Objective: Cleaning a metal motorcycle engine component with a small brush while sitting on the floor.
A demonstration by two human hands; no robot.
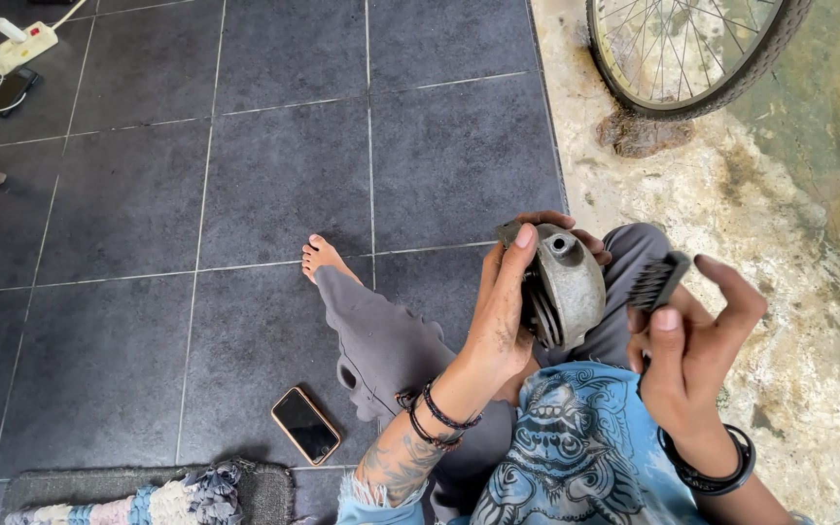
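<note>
Seated on a dark tiled floor (274, 185), a person's left hand (500, 321) closes around a finned grey metal engine part (566, 287), tilting it toward the black brush (658, 282) pinched in the right hand (692, 360), above the lap.

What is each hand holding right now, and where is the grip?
Left hand clasps the grey finned metal engine part around its rim; right hand pinches the small black brush by its lower end.
</note>
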